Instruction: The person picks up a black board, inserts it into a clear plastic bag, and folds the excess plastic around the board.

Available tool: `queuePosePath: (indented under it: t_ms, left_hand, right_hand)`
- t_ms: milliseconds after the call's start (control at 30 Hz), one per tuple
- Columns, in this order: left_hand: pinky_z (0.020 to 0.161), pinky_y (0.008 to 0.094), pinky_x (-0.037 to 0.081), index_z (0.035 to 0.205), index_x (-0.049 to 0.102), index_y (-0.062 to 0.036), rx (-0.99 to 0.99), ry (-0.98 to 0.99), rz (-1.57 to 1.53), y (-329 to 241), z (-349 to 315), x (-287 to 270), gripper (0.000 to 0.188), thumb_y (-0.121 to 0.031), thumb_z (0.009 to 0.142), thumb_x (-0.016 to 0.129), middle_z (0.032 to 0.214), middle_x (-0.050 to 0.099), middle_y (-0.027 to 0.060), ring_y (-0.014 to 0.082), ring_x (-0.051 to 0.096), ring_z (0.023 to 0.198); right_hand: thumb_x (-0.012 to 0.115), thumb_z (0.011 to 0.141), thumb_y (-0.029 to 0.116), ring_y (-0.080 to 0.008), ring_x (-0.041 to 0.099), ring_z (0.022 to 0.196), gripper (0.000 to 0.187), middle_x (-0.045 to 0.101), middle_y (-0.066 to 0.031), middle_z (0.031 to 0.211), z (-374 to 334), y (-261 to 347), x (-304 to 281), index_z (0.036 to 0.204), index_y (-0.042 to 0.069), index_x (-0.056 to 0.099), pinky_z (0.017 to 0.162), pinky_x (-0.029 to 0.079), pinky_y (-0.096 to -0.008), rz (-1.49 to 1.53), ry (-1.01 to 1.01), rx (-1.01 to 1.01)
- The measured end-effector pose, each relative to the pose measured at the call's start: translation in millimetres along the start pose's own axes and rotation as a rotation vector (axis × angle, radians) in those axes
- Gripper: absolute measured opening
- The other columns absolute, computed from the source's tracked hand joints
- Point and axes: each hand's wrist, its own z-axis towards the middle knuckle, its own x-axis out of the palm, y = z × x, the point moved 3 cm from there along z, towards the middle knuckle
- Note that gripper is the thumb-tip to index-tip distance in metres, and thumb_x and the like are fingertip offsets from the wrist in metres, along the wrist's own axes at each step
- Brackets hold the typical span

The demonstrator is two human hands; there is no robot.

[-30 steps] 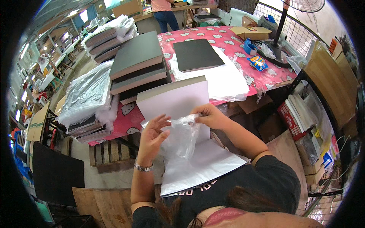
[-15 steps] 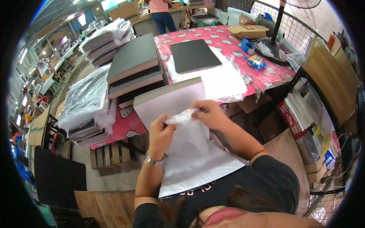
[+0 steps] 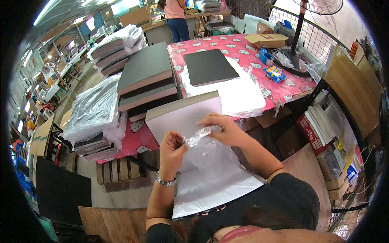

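Note:
My left hand [image 3: 172,150] and my right hand [image 3: 222,128] both pinch the top edge of a clear plastic bag [image 3: 210,156] and hold it between them. The bag hangs in front of a large white flat board [image 3: 184,117] that leans from the table edge down toward my lap. A metal watch sits on my left wrist. The lower part of the board shows white below the bag.
A stack of dark and tan boards [image 3: 148,79] stands on the pink patterned table [image 3: 243,44], with a black board [image 3: 210,67] on white plastic sheets beside it. Plastic-wrapped stacks [image 3: 95,111] lie left. A fan stand, blue tape dispenser [image 3: 266,56] and carton are far right. A person stands at the back.
Both hands have shifted slightly along the bag's top edge, and the bag is more gathered between them. The view has tilted a little.

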Motion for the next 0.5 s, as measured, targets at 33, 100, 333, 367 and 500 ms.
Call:
queuePosePath:
  t_ms: [33,100,333,367,500]
  left_hand:
    - [0.06,0.0174,0.041,0.091,0.052,-0.0045,0.006,-0.012,0.019,2.5,-0.4,0.4,0.024,0.009,0.075,0.064,0.073,0.048,-0.0049,0.0027,0.049,0.071]
    - [0.058,0.0172,0.036,0.101,0.052,-0.0042,0.03,0.037,0.11,0.1,-0.2,1.3,0.032,0.005,0.075,0.069,0.074,0.045,-0.0056,0.002,0.043,0.067]
    - [0.062,0.0205,0.045,0.121,0.047,-0.0036,-0.162,0.089,-0.281,-5.9,-2.6,6.7,0.053,-0.008,0.076,0.076,0.082,0.057,0.0002,0.0079,0.056,0.072]
    - [0.065,0.0217,0.049,0.123,0.046,-0.0038,-0.22,0.094,-0.457,-4.2,-2.9,14.2,0.057,-0.011,0.076,0.076,0.086,0.06,0.0018,0.0096,0.059,0.076]
    - [0.07,0.0269,0.054,0.128,0.042,-0.0048,-0.348,0.142,-0.666,18.7,-9.7,21.8,0.062,-0.019,0.078,0.075,0.098,0.063,0.0068,0.0147,0.064,0.086]
  right_hand:
    - [0.067,0.079,-0.003,-0.0099,0.059,0.077,0.012,0.064,-0.0024,0.082,0.2,2.9,3.8,0.091,0.001,0.066,0.071,0.047,-0.0259,0.083,0.053,0.061]
    - [0.068,0.079,-0.001,-0.0121,0.06,0.08,0.016,0.064,-0.0038,0.087,1.3,3.8,8.5,0.094,0.001,0.066,0.074,0.048,-0.0274,0.249,0.161,0.183]
    - [0.074,0.072,0.011,-0.03,0.051,0.114,0.047,0.05,-0.0096,0.127,-1.7,31.7,0.6,0.117,0.014,0.059,0.095,0.038,-0.0409,-0.297,0.039,-0.295]
    - [0.074,0.072,0.013,-0.0314,0.048,0.117,0.051,0.048,-0.0088,0.131,-6.8,37.1,9.3,0.12,0.017,0.058,0.098,0.035,-0.0433,-0.313,0.113,-0.409]
    - [0.074,0.068,0.011,-0.0303,0.052,0.113,0.034,0.058,-0.0052,0.115,-9.4,26.8,6.3,0.101,0.014,0.064,0.097,0.034,-0.047,-0.315,0.049,-0.568]
